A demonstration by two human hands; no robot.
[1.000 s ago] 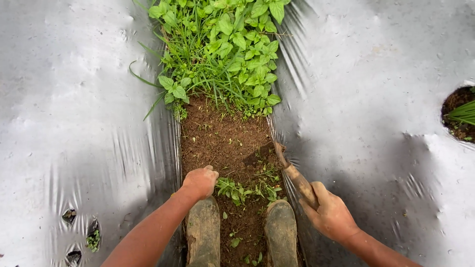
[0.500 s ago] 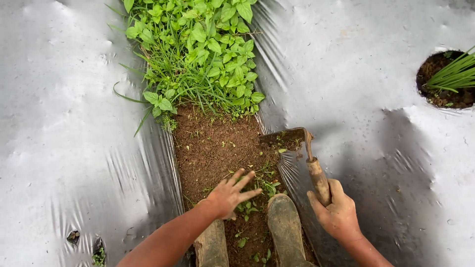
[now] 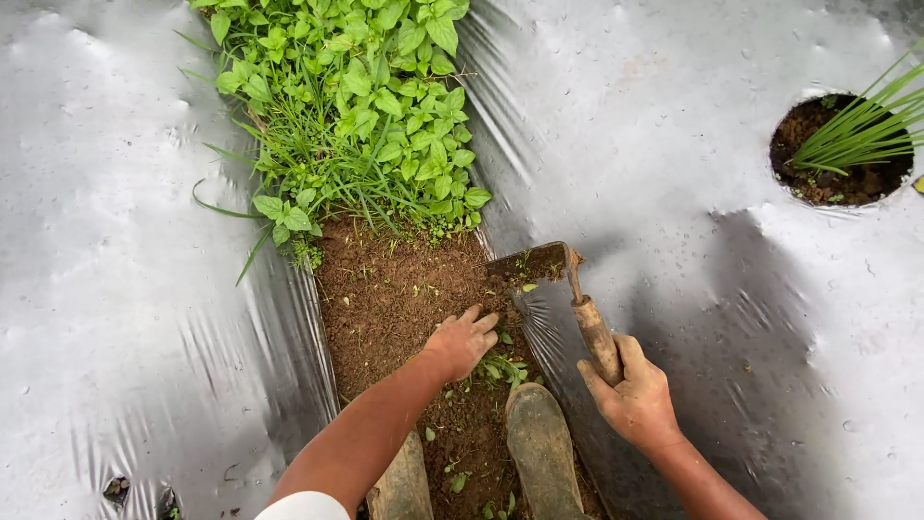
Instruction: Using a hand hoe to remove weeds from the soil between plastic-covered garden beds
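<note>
Across the ground lies silver sheeting (image 3: 144, 289), split by a furrow of bare soil (image 3: 385, 289) with weeds (image 3: 356, 116) at its far end. Two muddy boots (image 3: 541, 448) stand in the furrow. Left hand (image 3: 462, 342) rests open, fingers spread, on the soil. Right hand (image 3: 635, 400) is wrapped around a hoe (image 3: 587, 323), whose blade lies on the sheeting's edge.
</note>
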